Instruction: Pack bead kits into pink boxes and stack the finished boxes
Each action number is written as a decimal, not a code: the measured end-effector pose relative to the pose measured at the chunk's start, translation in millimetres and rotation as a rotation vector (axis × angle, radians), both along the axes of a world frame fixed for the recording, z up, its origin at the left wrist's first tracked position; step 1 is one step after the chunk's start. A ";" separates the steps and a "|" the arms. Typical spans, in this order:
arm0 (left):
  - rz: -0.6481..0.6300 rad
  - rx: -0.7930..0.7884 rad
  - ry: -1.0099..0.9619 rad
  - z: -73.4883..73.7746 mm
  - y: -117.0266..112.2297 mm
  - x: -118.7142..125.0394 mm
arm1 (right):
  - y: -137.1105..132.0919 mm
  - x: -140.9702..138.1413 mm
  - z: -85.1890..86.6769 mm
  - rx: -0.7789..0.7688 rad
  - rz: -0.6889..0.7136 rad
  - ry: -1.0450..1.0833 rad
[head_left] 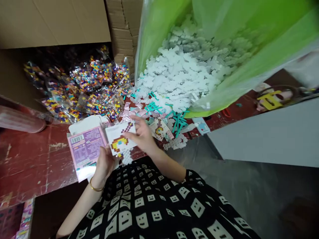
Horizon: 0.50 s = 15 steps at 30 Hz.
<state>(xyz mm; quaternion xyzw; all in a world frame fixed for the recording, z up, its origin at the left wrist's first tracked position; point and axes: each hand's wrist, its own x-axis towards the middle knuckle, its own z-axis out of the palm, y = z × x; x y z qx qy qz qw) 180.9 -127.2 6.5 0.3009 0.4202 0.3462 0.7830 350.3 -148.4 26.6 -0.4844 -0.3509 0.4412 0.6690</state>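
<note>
My right hand (144,136) grips a white printed card (117,132) that shows a pixel picture in yellow, red and blue. Just below the card, a white perforated plate (127,156) sticks out; how it is held is hidden. My left hand (104,163) is closed at the right edge of a purple and pink box (87,149) with its white top flap up. Its fingers are partly behind the box and card. Near my right hand lie another picture card (159,128), teal sticks (179,122) and small pink packets (139,113).
A carton (54,23) at the left holds clear bags of coloured beads (99,89). White perforated pieces (179,73) fill a green, plastic-lined container (229,106). On the red table (22,156) stands a pinkish cylinder (22,119). A yellow object (270,101) lies at the right.
</note>
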 end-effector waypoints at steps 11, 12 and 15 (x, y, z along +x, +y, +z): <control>0.045 0.013 0.096 -6.4 -5.3 12.9 | 11.0 -13.3 -25.5 0.053 0.038 -0.577; 0.058 0.022 0.096 -6.7 -5.0 13.0 | 8.8 -0.8 -23.8 0.035 0.001 -0.657; 0.080 0.049 0.119 -5.3 -3.9 9.6 | -5.6 63.6 -26.0 -0.179 -0.320 -0.850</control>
